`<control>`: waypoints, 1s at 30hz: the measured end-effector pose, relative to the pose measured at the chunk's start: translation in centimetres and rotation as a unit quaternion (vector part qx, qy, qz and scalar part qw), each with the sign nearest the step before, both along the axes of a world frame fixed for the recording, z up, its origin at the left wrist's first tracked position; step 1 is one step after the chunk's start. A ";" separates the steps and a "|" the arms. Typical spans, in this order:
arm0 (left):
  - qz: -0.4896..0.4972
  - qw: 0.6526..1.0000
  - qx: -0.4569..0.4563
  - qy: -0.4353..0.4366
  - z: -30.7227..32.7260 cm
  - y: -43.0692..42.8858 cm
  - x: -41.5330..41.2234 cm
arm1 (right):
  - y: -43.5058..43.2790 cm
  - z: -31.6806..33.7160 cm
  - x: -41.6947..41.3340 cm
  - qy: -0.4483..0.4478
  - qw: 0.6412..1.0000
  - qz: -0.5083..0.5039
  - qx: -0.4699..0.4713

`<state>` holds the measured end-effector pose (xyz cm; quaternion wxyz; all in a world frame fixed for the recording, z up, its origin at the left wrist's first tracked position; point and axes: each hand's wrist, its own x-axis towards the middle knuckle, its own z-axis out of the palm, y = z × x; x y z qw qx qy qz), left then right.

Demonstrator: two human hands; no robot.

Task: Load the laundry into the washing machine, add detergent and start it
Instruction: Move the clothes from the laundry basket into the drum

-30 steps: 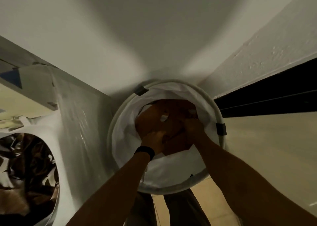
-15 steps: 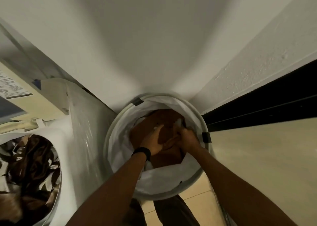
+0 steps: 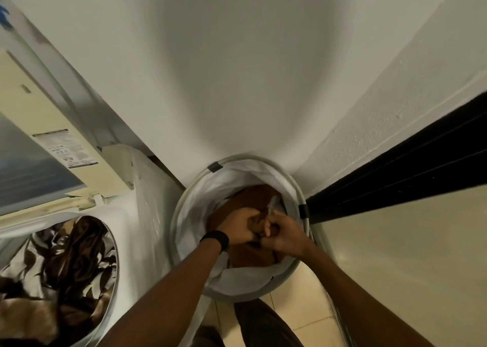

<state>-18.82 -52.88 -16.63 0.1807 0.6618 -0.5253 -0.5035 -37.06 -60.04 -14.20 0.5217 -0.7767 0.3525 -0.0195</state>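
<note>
left hand (image 3: 238, 225) and right hand (image 3: 283, 234) clamp curled fingers on the rust-brown cloth (image 3: 250, 257) in the round white fabric hamper (image 3: 179, 215); tugging toward eight o'clock may tip it.

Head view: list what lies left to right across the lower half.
Patterned laundry in the washing machine → black wristband → left hand → right hand, both gripping the brown garment → black clip on the hamper rim.

cam=head, single view | faces steeply down, wide-angle | close above laundry basket (image 3: 191, 211), frame centre | washing machine (image 3: 127, 216) at lower-left edge
</note>
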 end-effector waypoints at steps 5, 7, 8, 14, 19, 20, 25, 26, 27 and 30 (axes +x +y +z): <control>-0.007 0.998 -0.034 -0.060 3.9 1.1 0.8 | 1.3 2.4 0.4 -0.035 0.997 -0.073 -0.013; 0.019 0.994 -0.071 -0.078 6.0 1.1 1.0 | 0.6 3.2 0.6 0.013 0.997 -0.066 -0.030; 0.024 0.992 -0.087 -0.083 6.8 1.3 1.2 | 0.2 3.8 0.6 0.051 0.996 -0.058 -0.035; -0.030 0.989 -0.082 -0.116 9.4 1.5 2.4 | 0.9 8.6 1.7 0.002 0.999 -0.015 -0.050; -0.068 0.990 -0.087 -0.084 11.4 1.8 1.7 | 2.3 13.0 3.0 -0.119 0.991 -0.053 -0.024; -0.059 0.990 -0.103 -0.082 11.7 1.6 1.9 | 2.3 14.1 3.2 -0.135 0.989 -0.062 -0.029; -0.012 0.975 -0.195 -0.109 16.0 1.2 4.2 | 1.5 19.3 2.8 -0.049 0.981 -0.050 -0.180; -0.018 0.967 -0.222 -0.120 16.7 1.2 4.7 | 1.4 19.7 2.6 0.010 0.983 -0.025 -0.180; -0.022 0.963 -0.239 -0.124 17.5 1.3 5.0 | 1.4 20.1 2.5 0.062 0.984 0.001 -0.167; -0.044 0.955 -0.265 -0.125 19.8 1.3 4.8 | 2.1 20.7 2.9 0.072 0.987 -0.009 -0.143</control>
